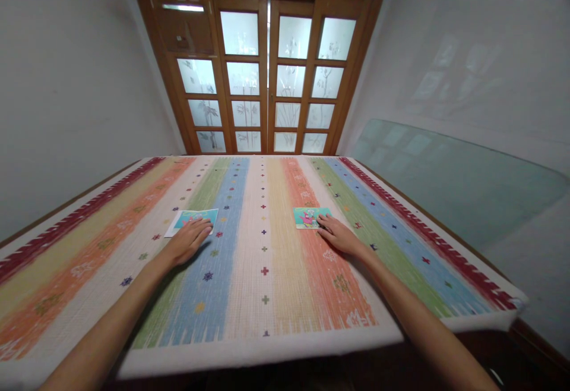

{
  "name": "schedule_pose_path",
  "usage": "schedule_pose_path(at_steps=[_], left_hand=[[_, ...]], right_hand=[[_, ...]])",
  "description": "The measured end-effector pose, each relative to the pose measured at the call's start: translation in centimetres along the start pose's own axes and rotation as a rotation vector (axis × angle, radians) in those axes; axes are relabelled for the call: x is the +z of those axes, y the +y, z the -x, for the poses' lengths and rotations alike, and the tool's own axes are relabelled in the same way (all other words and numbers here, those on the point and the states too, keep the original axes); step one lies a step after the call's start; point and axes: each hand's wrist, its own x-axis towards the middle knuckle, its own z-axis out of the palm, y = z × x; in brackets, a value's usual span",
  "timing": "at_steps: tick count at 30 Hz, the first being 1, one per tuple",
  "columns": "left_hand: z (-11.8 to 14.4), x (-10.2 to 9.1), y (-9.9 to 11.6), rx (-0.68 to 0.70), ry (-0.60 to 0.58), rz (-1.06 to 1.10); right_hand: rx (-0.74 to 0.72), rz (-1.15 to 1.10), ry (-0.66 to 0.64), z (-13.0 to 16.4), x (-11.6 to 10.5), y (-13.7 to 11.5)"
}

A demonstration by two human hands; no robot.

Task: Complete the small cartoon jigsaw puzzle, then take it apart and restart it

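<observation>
On the striped cloth lie two small picture cards, set apart from each other. The left card (181, 220) has a teal picture with a pinkish shape and a white border. My left hand (192, 238) rests over its right part, fingers stretched forward and lying flat. A greenish-teal card (304, 217) with a pink cartoon-like figure lies to the right. Over its right end, my right hand (337, 234) lies with its fingers extended on the surface. Each hand hides part of the card under it, and neither card appears lifted.
A colourful striped cloth (258, 254) covers the wide bed-like surface. Beyond its far edge stand wooden doors (268, 70) with frosted panes. White walls flank both sides, and a pale green glass-like panel (445, 171) is by the right wall.
</observation>
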Motion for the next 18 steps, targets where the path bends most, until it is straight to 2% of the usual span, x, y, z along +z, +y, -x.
schedule_pose_path(at_steps=[7, 11, 14, 18], left_hand=[[-2.2, 1.7, 4.1, -0.031, 0.02, -0.038], [-3.5, 2.4, 5.4, -0.047, 0.008, -0.049], [-4.0, 2.6, 5.8, -0.036, 0.009, -0.054], [-3.9, 2.8, 5.8, -0.025, 0.018, -0.059]], right_hand=[[-0.168, 0.027, -0.077, 0.9, 0.5, -7.5], [-0.221, 0.063, -0.091, 1.6, 0.5, -11.3], [-0.254, 0.052, -0.101, 1.9, 0.4, -13.0], [-0.25, 0.046, -0.095, 2.1, 0.6, -13.9]])
